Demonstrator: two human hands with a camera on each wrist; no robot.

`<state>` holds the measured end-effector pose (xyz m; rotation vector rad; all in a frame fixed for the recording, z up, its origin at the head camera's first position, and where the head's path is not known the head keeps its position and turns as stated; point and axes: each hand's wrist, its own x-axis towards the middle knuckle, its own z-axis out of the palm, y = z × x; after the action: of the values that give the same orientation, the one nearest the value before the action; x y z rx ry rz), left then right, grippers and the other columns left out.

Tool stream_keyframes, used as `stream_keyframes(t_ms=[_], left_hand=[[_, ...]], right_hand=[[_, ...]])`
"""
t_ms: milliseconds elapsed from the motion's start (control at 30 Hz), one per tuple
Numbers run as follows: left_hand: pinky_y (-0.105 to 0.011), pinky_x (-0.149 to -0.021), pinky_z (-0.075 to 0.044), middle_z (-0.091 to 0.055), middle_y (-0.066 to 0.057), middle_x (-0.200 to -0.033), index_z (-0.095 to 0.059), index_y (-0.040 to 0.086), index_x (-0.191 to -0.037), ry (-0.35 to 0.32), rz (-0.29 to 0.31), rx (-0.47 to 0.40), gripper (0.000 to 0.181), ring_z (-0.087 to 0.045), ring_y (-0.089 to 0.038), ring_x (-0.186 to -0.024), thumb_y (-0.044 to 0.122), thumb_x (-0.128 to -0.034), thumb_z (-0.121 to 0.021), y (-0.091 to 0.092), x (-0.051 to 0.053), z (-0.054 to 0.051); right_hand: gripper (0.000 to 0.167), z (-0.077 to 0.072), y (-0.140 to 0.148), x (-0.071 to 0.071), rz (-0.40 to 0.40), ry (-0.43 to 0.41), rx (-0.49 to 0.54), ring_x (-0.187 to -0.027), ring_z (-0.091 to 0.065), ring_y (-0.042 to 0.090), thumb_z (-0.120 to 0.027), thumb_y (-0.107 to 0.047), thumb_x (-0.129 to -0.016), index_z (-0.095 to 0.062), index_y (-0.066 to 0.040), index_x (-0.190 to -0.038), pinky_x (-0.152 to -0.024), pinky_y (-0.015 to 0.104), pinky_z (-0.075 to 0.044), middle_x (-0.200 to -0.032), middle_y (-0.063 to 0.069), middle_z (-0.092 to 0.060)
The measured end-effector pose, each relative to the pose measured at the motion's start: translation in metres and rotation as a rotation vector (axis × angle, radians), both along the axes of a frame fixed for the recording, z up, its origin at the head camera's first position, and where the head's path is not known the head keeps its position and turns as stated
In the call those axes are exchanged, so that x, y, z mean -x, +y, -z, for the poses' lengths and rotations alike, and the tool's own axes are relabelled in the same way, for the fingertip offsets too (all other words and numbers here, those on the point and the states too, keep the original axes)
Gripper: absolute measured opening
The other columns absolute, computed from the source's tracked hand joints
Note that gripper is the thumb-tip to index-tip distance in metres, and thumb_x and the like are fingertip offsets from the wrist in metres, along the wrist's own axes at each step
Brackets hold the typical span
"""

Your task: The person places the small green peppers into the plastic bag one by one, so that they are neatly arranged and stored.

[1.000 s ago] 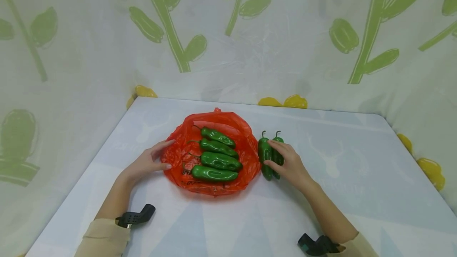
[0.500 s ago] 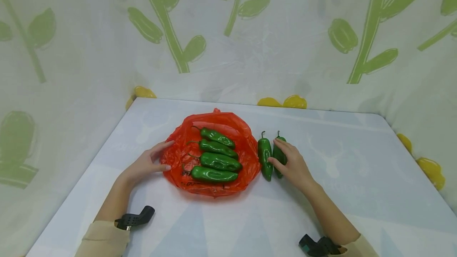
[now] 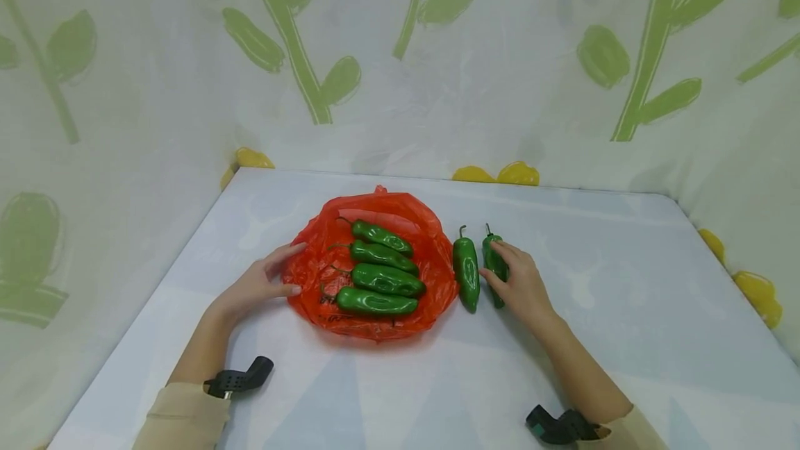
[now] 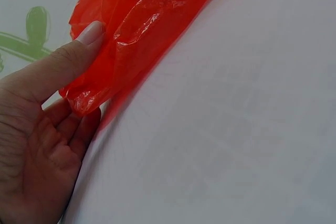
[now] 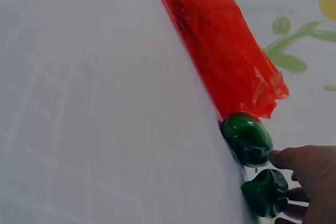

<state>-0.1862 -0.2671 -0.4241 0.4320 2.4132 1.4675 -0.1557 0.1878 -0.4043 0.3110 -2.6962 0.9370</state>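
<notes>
A red plastic bag (image 3: pixel 437 290) lies spread open on the table, with several long green peppers (image 3: pixel 387 279) side by side in it. At the bag's left edge is my left hand (image 3: pixel 253 287), thumb and fingers loosely spread against it; the left wrist view shows a fold of bag between thumb and fingers. Right of the bag, one green pepper (image 3: pixel 466 273) lies stem away from me. Beside it, a second green pepper (image 3: pixel 493 264) is partly covered by my right hand (image 3: pixel 521 290), which grips it loosely, the thumb in the gap between both peppers.
The white table (image 3: pixel 400 394) ends at a back edge along a pale curtain (image 3: pixel 500 89) printed with green plants. A black wrist camera (image 3: pixel 240 379) sits on the left forearm and another black wrist camera (image 3: pixel 559 426) on the right.
My right hand has shifted right, drawing the outer pepper with it, so the gap between the two loose peppers has grown. The left hand and the bag stay in place.
</notes>
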Motion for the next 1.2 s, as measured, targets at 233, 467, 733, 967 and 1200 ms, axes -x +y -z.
stream_keyframes(t_ms=[233, 467, 733, 967, 1200], left_hand=[[-0.065, -0.104, -0.028, -0.026, -0.018, -0.153, -0.035, 0.019, -0.147, -0.007, -0.010, 0.028, 0.079, -0.017, -0.042, -0.141, 0.026, -0.0789, -0.074, 0.0008, -0.0008, -0.0023], [-0.065, -0.105, -0.026, -0.026, -0.017, -0.153, -0.035, 0.017, -0.147, 0.001, -0.012, 0.027, 0.078, -0.016, -0.041, -0.141, 0.026, -0.0789, -0.074, -0.0013, 0.0000, -0.0014], [-0.064, -0.107, -0.024, -0.027, -0.018, -0.153, -0.036, 0.016, -0.146, 0.006, -0.002, 0.012, 0.077, -0.017, -0.042, -0.141, 0.025, -0.0788, -0.074, -0.0011, 0.0003, 0.0022], [-0.064, -0.106, -0.025, -0.028, -0.018, -0.152, -0.036, 0.016, -0.146, 0.010, 0.000, 0.020, 0.077, -0.019, -0.041, -0.141, 0.027, -0.0787, -0.074, -0.0010, 0.0011, 0.0049], [-0.063, -0.106, -0.025, -0.026, -0.019, -0.153, -0.036, 0.016, -0.146, 0.006, -0.010, 0.028, 0.078, -0.018, -0.042, -0.141, 0.027, -0.0782, -0.074, -0.0013, 0.0014, 0.0044]], right_hand=[[0.048, 0.0025, 0.0018, 0.0025, 0.027, -0.031, 0.015, -0.121, -0.044, 0.047, -0.071, -0.009, -0.082, -0.055, 0.009, -0.124, -0.100, 0.058, -0.038, -0.130, 0.030, -0.049], [0.049, 0.0033, 0.0042, 0.0070, 0.076, -0.086, 0.030, -0.123, -0.045, 0.046, -0.066, -0.008, -0.085, -0.051, 0.008, -0.129, -0.100, 0.056, -0.040, -0.133, 0.030, -0.046], [0.052, 0.0077, 0.0054, 0.0062, 0.129, -0.133, 0.061, -0.124, -0.044, 0.046, -0.065, -0.005, -0.085, -0.048, 0.004, -0.134, -0.101, 0.057, -0.039, -0.135, 0.029, -0.044], [0.051, 0.0081, 0.0043, 0.0047, 0.151, -0.106, 0.108, -0.122, -0.046, 0.044, -0.065, -0.002, -0.084, -0.050, 0.004, -0.132, -0.099, 0.056, -0.041, -0.133, 0.028, -0.046], [0.050, 0.0058, 0.0038, 0.0070, 0.150, -0.055, 0.147, -0.121, -0.047, 0.043, -0.066, -0.003, -0.083, -0.051, 0.003, -0.131, -0.097, 0.055, -0.043, -0.133, 0.027, -0.047]])
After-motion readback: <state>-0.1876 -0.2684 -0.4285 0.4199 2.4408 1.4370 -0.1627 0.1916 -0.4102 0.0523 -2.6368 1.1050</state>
